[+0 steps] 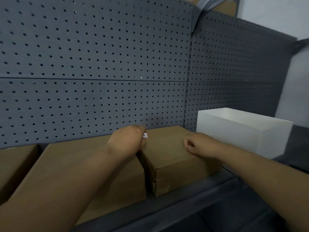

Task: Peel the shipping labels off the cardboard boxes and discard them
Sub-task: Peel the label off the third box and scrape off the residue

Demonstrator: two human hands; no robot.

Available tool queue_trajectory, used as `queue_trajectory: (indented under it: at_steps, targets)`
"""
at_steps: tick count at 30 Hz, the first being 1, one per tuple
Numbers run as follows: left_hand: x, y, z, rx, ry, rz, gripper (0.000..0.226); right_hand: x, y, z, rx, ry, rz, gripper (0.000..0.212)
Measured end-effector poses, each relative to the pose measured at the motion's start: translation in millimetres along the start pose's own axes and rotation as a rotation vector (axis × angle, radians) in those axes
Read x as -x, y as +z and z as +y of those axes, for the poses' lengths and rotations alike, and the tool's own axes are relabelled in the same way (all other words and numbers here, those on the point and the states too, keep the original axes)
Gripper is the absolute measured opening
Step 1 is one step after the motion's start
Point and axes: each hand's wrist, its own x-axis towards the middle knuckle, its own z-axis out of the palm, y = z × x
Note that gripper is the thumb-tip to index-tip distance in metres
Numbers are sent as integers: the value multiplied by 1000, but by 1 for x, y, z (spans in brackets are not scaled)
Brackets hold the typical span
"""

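Brown cardboard fills the lower half of the view: three boxes stand in a row on a dark grey shelf (200, 195) against a grey pegboard (100, 56). The left box (15, 164) is cut off by the frame edge, the middle box (66, 164) is the largest in view, and the right box (170, 148) sits just beside it with a narrow dark gap between them. The left hand (128, 141) is curled over the back of that gap, its fingers pressed together around a small crumpled scrap of white paper (145, 135) that pokes out at the fingertips; whether this scrap is a whole label or a piece of one cannot be told. The heel of that hand rests on the top edge of the middle box. The right hand (199, 144) lies on top of the right box near its right edge, fingers loosely curled inward and holding nothing that shows. The visible tops of all three boxes are plain brown. The near corner of the right box looks scuffed and slightly dented. To the right of the boxes, touching or nearly touching the right one, stands an open white bin (242, 131); its inside is not visible from this angle.
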Motion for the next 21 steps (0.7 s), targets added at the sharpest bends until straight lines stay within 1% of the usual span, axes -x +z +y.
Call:
queue_trajectory:
  at_steps: [2,3,5,6,8,10,12,14,18,21]
  targets:
    - [2,2,4,-3,45,10,29,0,-7,21,137,236,42,27]
    - [3,3,7,-1,65,18,27,2,-10,27,195,307,72,25]
    - [2,4,14,16,93,41,22,8,-17,32,183,396,149,16]
    - [1,4,18,27,105,46,20,11,-20,31,133,415,188,12]
    - [-2,4,28,45,146,47,19,17,-25,30,26,423,272,21]
    - [-6,3,41,84,185,50,14,27,-29,29,-50,415,354,19]
    - [-10,2,56,131,214,68,13,39,-34,28,-81,411,420,23]
    - [-17,2,72,158,233,67,17,49,-39,30,-91,425,449,25]
    - [-35,0,108,218,219,-11,28,64,-50,43,-113,462,483,20]
    - [-53,2,135,294,233,-77,28,69,-58,61,-166,499,505,18]
